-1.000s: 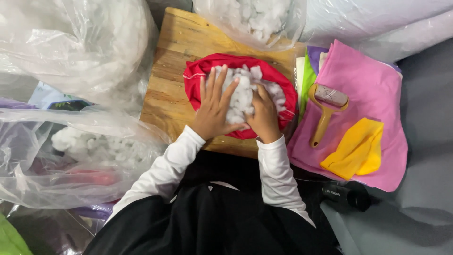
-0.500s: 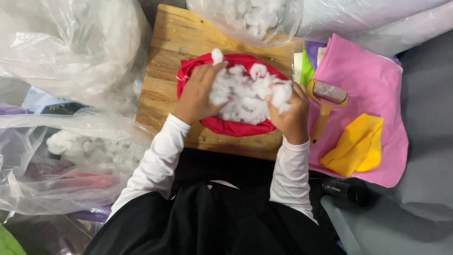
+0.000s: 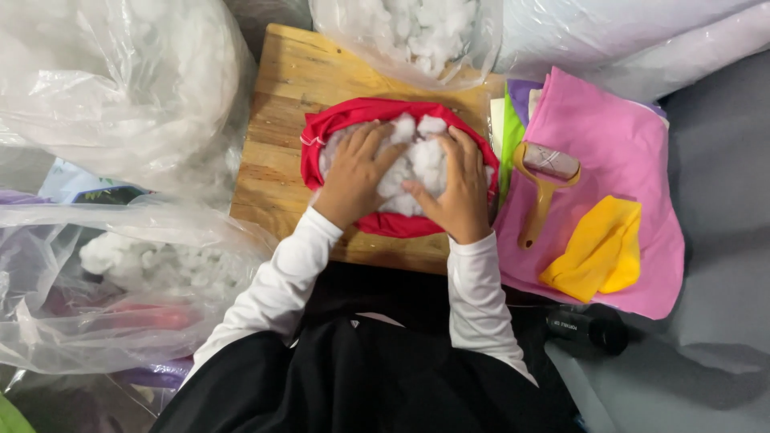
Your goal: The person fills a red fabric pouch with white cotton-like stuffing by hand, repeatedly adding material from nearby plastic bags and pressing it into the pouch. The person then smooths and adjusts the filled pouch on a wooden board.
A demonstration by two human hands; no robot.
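A red fabric pouch (image 3: 385,112) lies open on a wooden board (image 3: 281,120), filled with white stuffing (image 3: 417,152). My left hand (image 3: 353,172) lies flat on the left part of the stuffing, fingers spread. Over on the right part, my right hand (image 3: 453,188) presses down with its fingers apart. Both hands sit inside the red rim, and neither grips anything.
Clear plastic bags of white stuffing lie at the left (image 3: 120,88), lower left (image 3: 136,265) and top (image 3: 417,32). Pink fabric (image 3: 609,144) on the right carries a lint roller (image 3: 541,180) and a folded yellow cloth (image 3: 597,252). A black cylinder (image 3: 585,330) lies near my lap.
My hands were spread to the pouch's edges with stuffing raised half a second ago; now both are back in the middle, pressing the stuffing down into the red pouch.
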